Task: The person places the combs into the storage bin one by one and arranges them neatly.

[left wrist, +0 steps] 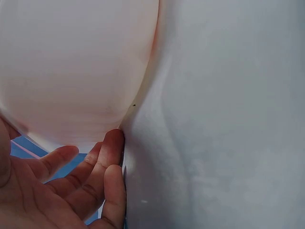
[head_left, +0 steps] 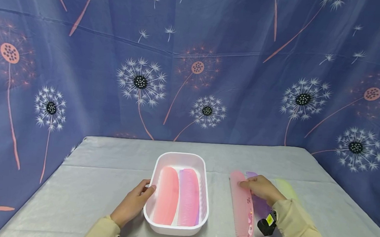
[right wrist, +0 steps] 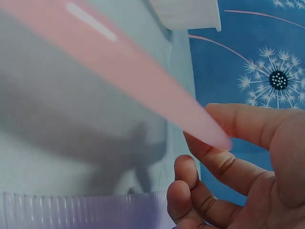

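Note:
My left hand [head_left: 134, 202] grips the left wall of a white plastic basket [head_left: 174, 230], its thumb at the rim and its fingers against the outside. Two combs show inside the basket: a salmon-pink comb [head_left: 166, 196] on the left, and a pink comb [head_left: 189, 198] on the right with purple showing along its edges. Right of the basket, my right hand [head_left: 263, 189] pinches a long pink comb [right wrist: 138, 78] between thumb and fingers, holding it above the table. Below that hand lies a purple comb [head_left: 261, 206], partly covered by it.
A yellow-green comb [head_left: 287, 189] lies at the right, partly behind the right forearm. Pale grey cloth covers the table [head_left: 112, 164]. Behind and beside it hangs a blue curtain [head_left: 246, 82] with dandelion prints.

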Demonstrator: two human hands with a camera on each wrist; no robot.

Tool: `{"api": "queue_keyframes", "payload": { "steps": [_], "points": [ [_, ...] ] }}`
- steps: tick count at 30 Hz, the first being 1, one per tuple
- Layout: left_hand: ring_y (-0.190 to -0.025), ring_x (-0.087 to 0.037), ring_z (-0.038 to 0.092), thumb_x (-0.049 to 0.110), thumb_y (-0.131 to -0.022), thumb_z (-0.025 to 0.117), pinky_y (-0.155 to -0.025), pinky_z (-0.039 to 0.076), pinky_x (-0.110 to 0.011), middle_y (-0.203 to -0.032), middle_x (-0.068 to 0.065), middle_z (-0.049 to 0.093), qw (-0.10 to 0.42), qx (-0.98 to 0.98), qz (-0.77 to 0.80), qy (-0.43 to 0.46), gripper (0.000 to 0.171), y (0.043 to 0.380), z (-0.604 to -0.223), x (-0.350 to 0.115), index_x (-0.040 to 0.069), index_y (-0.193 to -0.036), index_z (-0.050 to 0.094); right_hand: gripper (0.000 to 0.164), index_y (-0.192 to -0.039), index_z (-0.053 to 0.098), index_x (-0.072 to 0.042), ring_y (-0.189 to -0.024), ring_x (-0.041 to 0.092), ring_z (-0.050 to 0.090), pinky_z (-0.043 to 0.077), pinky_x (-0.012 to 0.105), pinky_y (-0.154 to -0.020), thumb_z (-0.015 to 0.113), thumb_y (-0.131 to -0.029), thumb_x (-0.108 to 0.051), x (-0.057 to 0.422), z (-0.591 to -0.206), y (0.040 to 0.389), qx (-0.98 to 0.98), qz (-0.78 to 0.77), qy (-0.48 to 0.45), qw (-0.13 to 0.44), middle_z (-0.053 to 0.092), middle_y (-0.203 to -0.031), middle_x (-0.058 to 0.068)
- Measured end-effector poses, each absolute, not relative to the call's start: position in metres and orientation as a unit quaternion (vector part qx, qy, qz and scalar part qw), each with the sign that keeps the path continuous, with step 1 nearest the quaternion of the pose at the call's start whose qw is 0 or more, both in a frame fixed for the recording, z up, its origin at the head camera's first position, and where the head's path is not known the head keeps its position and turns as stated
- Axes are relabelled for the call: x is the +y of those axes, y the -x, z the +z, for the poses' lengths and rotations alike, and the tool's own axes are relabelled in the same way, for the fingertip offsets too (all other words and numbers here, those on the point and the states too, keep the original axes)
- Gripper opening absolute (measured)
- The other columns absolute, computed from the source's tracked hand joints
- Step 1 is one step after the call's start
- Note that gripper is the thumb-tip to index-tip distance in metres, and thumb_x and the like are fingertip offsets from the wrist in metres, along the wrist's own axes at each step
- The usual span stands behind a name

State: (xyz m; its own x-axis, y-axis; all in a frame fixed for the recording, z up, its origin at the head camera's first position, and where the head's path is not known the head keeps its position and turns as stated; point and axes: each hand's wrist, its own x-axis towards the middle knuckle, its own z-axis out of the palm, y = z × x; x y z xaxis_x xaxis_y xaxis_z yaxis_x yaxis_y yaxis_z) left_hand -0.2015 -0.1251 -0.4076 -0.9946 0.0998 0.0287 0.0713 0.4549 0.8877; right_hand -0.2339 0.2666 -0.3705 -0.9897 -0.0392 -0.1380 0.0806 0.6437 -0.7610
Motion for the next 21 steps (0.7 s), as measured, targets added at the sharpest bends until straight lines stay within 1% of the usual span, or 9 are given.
{"api": "queue_keyframes", "payload": {
  "steps": [4,7,9,10,12,15,17,19,21],
  "points": [
    [-0.106,-0.028,0.062,0.031,-0.107,0.051,-0.094,0.048,-0.052,-0.113,-0.010,0.066,0.013,0.853,0.520,-0.052,0.044,0.201,-0.407,-0.125,0.002,-0.140,0.054,0.040,-0.061,0.043,-0.019,-0.076,0.019,0.046,0.035,0.035,-0.073,0.064,-0.094,-0.025,0.267,-0.369,0.233,0.900,-0.429,-0.009,0.071,0.047,-0.064,-0.004],
    [-0.106,-0.029,0.062,0.032,-0.107,0.052,-0.094,0.048,-0.052,-0.113,-0.010,0.066,0.013,0.852,0.520,-0.054,0.045,0.200,-0.406,-0.125,0.001,-0.140,0.054,0.039,-0.062,0.045,-0.018,-0.080,0.020,0.048,0.036,0.036,-0.075,0.064,-0.095,-0.027,0.267,-0.367,0.233,0.899,-0.431,-0.012,0.075,0.050,-0.067,-0.003],
    [-0.106,-0.028,0.062,0.031,-0.107,0.052,-0.093,0.048,-0.051,-0.112,-0.010,0.066,0.013,0.853,0.520,-0.053,0.045,0.200,-0.406,-0.124,0.002,-0.140,0.054,0.037,-0.063,0.049,-0.017,-0.084,0.021,0.050,0.039,0.038,-0.078,0.065,-0.095,-0.027,0.267,-0.365,0.233,0.898,-0.433,-0.017,0.080,0.055,-0.073,-0.001],
    [-0.105,-0.028,0.062,0.031,-0.107,0.052,-0.093,0.048,-0.050,-0.112,-0.010,0.066,0.013,0.853,0.519,-0.052,0.045,0.200,-0.406,-0.124,0.002,-0.141,0.054,0.034,-0.065,0.055,-0.014,-0.087,0.022,0.052,0.041,0.040,-0.080,0.065,-0.094,-0.028,0.266,-0.363,0.233,0.896,-0.437,-0.020,0.082,0.058,-0.078,0.001],
    [-0.105,-0.027,0.062,0.031,-0.107,0.052,-0.092,0.048,-0.050,-0.112,-0.009,0.065,0.013,0.853,0.519,-0.051,0.045,0.200,-0.406,-0.124,0.002,-0.141,0.053,0.029,-0.076,0.067,-0.007,-0.097,0.025,0.056,0.045,0.048,-0.088,0.065,-0.095,-0.028,0.265,-0.360,0.233,0.892,-0.444,-0.018,0.084,0.065,-0.095,0.007],
    [-0.105,-0.027,0.062,0.031,-0.107,0.052,-0.093,0.048,-0.050,-0.113,-0.010,0.065,0.012,0.853,0.519,-0.052,0.045,0.200,-0.407,-0.124,0.002,-0.141,0.053,0.032,-0.098,0.075,0.000,-0.104,0.027,0.060,0.043,0.061,-0.095,0.064,-0.096,-0.030,0.263,-0.356,0.234,0.887,-0.455,-0.012,0.085,0.069,-0.106,0.010],
    [-0.106,-0.028,0.062,0.030,-0.107,0.051,-0.094,0.048,-0.052,-0.113,-0.010,0.066,0.012,0.853,0.520,-0.053,0.044,0.200,-0.407,-0.124,0.002,-0.141,0.053,0.034,-0.105,0.075,0.001,-0.102,0.025,0.061,0.043,0.062,-0.094,0.063,-0.097,-0.030,0.261,-0.353,0.234,0.885,-0.459,-0.007,0.083,0.070,-0.104,0.008],
    [-0.106,-0.028,0.062,0.030,-0.107,0.051,-0.094,0.047,-0.052,-0.113,-0.010,0.066,0.011,0.853,0.519,-0.052,0.044,0.201,-0.408,-0.124,0.002,-0.141,0.053,0.034,-0.103,0.074,0.000,-0.094,0.022,0.061,0.044,0.057,-0.090,0.062,-0.098,-0.031,0.259,-0.351,0.234,0.885,-0.458,-0.004,0.081,0.070,-0.093,0.003],
    [-0.107,-0.029,0.062,0.031,-0.107,0.051,-0.095,0.047,-0.053,-0.114,-0.010,0.066,0.011,0.854,0.518,-0.052,0.045,0.201,-0.408,-0.124,0.002,-0.141,0.053,0.034,-0.104,0.075,-0.001,-0.092,0.021,0.060,0.044,0.051,-0.086,0.062,-0.098,-0.032,0.257,-0.350,0.233,0.886,-0.458,-0.002,0.077,0.069,-0.091,0.000]
  ]
}}
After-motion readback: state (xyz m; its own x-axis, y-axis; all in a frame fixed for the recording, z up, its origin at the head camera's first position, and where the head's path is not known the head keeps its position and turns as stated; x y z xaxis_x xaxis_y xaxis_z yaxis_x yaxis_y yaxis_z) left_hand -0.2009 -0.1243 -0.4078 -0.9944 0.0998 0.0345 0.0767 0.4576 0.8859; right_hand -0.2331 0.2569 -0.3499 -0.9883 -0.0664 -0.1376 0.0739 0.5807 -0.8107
